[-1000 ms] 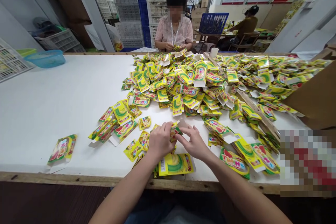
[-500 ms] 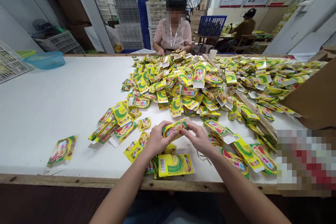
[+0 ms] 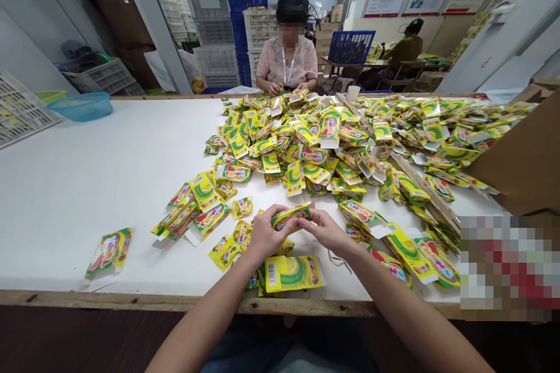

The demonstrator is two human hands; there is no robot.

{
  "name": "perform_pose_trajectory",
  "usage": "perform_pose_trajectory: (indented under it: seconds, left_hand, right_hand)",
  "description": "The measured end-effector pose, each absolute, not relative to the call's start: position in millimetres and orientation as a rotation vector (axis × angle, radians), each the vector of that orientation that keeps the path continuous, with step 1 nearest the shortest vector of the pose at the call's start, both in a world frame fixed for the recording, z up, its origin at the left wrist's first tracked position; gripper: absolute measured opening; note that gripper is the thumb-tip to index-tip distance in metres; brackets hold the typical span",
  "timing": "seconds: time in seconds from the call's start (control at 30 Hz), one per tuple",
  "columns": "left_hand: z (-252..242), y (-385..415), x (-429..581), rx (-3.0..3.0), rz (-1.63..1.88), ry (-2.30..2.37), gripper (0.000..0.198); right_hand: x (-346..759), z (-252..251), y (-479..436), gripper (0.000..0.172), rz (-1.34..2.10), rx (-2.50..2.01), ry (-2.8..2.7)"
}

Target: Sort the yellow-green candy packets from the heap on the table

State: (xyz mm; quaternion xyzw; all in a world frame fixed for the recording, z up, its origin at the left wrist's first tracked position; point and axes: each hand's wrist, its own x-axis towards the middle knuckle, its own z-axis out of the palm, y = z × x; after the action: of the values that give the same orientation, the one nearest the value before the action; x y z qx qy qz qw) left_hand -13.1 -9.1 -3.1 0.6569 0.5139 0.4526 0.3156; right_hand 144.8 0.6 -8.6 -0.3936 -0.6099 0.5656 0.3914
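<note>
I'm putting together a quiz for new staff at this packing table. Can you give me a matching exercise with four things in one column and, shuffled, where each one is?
Things
1. basin
2. folded carton
3. flat carton with barcode
4. lone packet

Places
A. held between the left hand and the right hand
B. near edge of the table, just this side of the hands
C. far left corner of the table
D. alone, left of the pile

Pairs: 1-C, 2-A, 3-B, 4-D

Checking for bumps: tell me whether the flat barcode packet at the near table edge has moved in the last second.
No. The flat packet sits unchanged against the wooden table edge, just below the held box.
</note>
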Motion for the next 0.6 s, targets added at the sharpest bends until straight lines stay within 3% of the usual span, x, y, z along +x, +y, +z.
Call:
perform_pose_trajectory:
  seconds: [0.17, 0.23, 0.33, 0.43, 0.53, 0.6]
  left_hand:
    - [-2.8, -2.8, -14.4, 1.467, 1.288, 1.318, 0.03]
    - [-1.6, -0.8, -16.3, 1.427, 1.274, 1.285, 0.031]
    - [-0.7, -0.7, -14.8, 1.377, 1.223, 1.204, 0.032]
    - [-0.7, -4.7, -8.9, 1.315, 1.235, 1.175, 0.034]
    - [-1.1, -10.9, -4.2, 1.355, 1.185, 1.193, 0.034]
    - [-2.0, -13.8, -3.8, 1.44, 1.084, 1.168, 0.035]
  right_hand:
    - [147.0, -1.2, -2.4, 0.03, 0.806, -1.135, -1.506]
    - [153.5, 3.6, -3.8, 0.02, 0.686, -1.129, -1.648]
    - [159.0, 6.2, -6.9, 0.021, 0.757, -1.1, -1.661]
    - [154.6, 3.3, -15.6, 0.027, 0.882, -1.142, -1.28]
    - [151.5, 0.3, -25.8, 0.042, 1.13, -1.147, -1.103]
    - [161.1, 3.5, -25.5, 0.041, 1.317, -1.151, -1.208]
